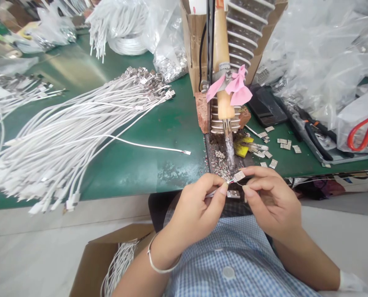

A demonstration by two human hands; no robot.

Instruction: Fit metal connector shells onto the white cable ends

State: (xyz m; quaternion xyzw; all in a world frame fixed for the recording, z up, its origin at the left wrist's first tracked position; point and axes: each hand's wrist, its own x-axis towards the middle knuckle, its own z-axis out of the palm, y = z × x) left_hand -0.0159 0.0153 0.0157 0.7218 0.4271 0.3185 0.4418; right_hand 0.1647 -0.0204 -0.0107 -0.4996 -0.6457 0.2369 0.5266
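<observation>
My left hand [196, 210] pinches the end of a white cable with a metal USB plug [232, 194] just below the table's front edge. My right hand [268, 198] is closed in a pinch on a small metal shell [239, 176] held against that plug. Both hands sit directly under the tip of a soldering iron [223, 90] with a wooden handle and a pink ribbon, clamped pointing down toward the table edge. Solder crumbs [219, 159] lie beneath the tip.
A big bundle of white cables [63, 144] fans across the green table [159, 165] at left. Loose metal shells [284, 144], pliers [318, 138], red scissors [364, 130] and plastic bags [319, 49] lie right. A cardboard box [109, 258] with cables sits by my lap.
</observation>
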